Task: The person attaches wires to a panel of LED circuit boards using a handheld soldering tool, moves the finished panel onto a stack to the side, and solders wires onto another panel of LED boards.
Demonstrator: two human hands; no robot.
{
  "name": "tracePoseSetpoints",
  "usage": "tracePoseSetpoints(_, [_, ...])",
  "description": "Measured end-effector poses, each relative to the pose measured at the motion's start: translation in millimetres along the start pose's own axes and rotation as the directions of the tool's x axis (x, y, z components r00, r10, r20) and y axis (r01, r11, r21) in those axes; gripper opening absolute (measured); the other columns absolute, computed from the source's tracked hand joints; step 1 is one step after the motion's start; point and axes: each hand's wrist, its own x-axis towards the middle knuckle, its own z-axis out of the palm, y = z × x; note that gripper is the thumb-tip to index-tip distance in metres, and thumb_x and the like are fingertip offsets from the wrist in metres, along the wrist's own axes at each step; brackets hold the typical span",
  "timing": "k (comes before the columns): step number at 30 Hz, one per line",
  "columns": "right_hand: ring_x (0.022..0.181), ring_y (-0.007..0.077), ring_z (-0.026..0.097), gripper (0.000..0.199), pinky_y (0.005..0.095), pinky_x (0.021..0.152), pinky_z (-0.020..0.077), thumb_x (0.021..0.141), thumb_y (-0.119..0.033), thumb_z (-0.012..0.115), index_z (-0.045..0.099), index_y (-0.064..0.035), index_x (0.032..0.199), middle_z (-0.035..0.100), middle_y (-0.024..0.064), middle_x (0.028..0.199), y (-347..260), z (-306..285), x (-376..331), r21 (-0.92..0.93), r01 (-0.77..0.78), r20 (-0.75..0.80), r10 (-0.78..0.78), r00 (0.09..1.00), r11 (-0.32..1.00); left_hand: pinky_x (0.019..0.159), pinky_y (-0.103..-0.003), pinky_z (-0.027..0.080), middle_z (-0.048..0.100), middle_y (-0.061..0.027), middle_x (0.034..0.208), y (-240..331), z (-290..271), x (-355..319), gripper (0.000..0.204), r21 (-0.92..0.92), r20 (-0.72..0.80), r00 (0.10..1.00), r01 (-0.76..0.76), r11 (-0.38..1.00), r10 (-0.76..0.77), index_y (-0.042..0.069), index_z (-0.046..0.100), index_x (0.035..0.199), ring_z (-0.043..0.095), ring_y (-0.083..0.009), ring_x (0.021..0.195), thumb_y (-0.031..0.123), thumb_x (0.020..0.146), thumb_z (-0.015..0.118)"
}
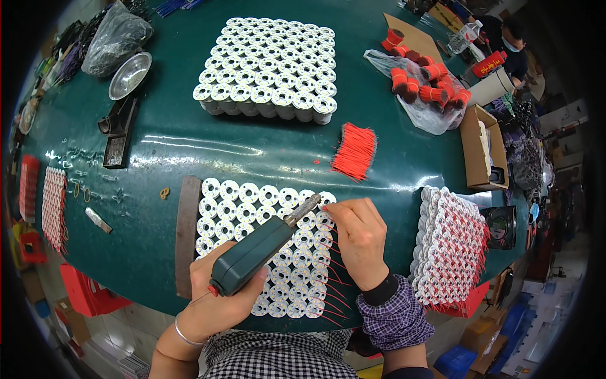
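Note:
My left hand [228, 287] is wrapped around a dark green soldering gun [254, 254], its metal tip pointing up and to the right. Under that tip lies a block of round white LED boards [287, 218], set in close rows. At the block's top right board, my right hand [360, 235] pinches a short red wire [325, 208], mostly hidden by the fingers. Red wires [338, 294] trail off the boards along the block's right edge, below my right hand. A bundle of loose red wires [355, 151] lies just beyond.
A dark bar [188, 237] borders the block's left side. Farther back stands a larger stack of white boards [265, 66]. Wired boards [447, 249] sit at right, more [54, 208] at far left. Red wire bundles [432, 82] lie on a plastic bag; a cardboard box [483, 148] is nearby.

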Motion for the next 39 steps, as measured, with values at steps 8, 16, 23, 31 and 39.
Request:
tracePoseSetpoints(8, [0.075, 0.0249, 0.061, 0.020, 0.0357, 0.064, 0.0504, 0.074, 0.008, 0.074, 0.070, -0.0019, 0.091, 0.064, 0.0082, 0.084, 1.5, 0.3, 0.7, -0.003, -0.008, 0.014, 0.008, 1.000, 1.000, 0.055, -0.026, 0.044, 0.063, -0.0043, 0.070, 1.0, 3.0, 4.1, 0.013, 0.077, 0.042, 0.999, 0.023, 0.997, -0.026, 0.000, 0.067, 0.087, 0.056, -0.0076, 0.060, 0.007, 0.080, 0.076])
tracePoseSetpoints(16, [0.074, 0.0245, 0.062, 0.020, 0.0347, 0.062, 0.0508, 0.072, 0.007, 0.074, 0.070, -0.0002, 0.090, 0.064, 0.0086, 0.083, 1.1, 0.8, 2.0, -0.013, 0.017, 0.009, -0.017, 1.000, 1.000, 0.054, -0.028, 0.045, 0.062, -0.0053, 0.069, -0.7, 2.3, 4.7, 0.012, 0.152, 0.050, 0.999, -0.021, 0.988, 0.013, 0.000, 0.067, 0.085, 0.057, -0.0105, 0.059, 0.007, 0.080, 0.076])
tracePoseSetpoints(23, [0.078, 0.0249, 0.059, 0.023, 0.0361, 0.065, 0.0508, 0.071, 0.005, 0.068, 0.070, 0.0002, 0.094, 0.059, 0.0084, 0.086, 2.9, 0.7, -0.5, -0.035, 0.029, 0.053, -0.027, 0.998, 0.999, 0.054, -0.027, 0.045, 0.063, -0.0070, 0.072, 1.9, -0.5, 6.7, 0.011, 0.168, 0.075, 0.996, -0.054, 0.984, 0.042, -0.001, 0.068, 0.085, 0.059, -0.0118, 0.059, 0.006, 0.080, 0.075])
tracePoseSetpoints(31, [0.075, 0.0231, 0.057, 0.023, 0.0347, 0.062, 0.0483, 0.071, 0.004, 0.069, 0.070, -0.0016, 0.093, 0.057, 0.0063, 0.083, -1.1, -2.7, 1.8, -0.095, 0.045, 0.018, -0.043, 0.999, 0.994, 0.055, -0.023, 0.047, 0.068, -0.0033, 0.076, 5.2, -2.9, -0.8, 0.016, 0.051, -0.021, 0.985, -0.170, 0.984, 0.171, 0.000, 0.073, 0.095, 0.060, -0.0080, 0.059, 0.005, 0.080, 0.077])
tracePoseSetpoints(39, [0.073, 0.0236, 0.056, 0.022, 0.0355, 0.062, 0.0473, 0.072, 0.004, 0.069, 0.069, -0.0019, 0.093, 0.056, 0.0065, 0.080, 4.2, -3.9, 1.9, -0.097, 0.028, -0.045, -0.032, 0.998, 0.995, 0.056, -0.024, 0.046, 0.068, -0.0031, 0.075, 5.5, 6.3, 5.7, 0.016, -0.040, -0.025, 0.999, -0.041, 0.998, 0.040, -0.001, 0.072, 0.096, 0.058, -0.0064, 0.062, 0.004, 0.081, 0.075])
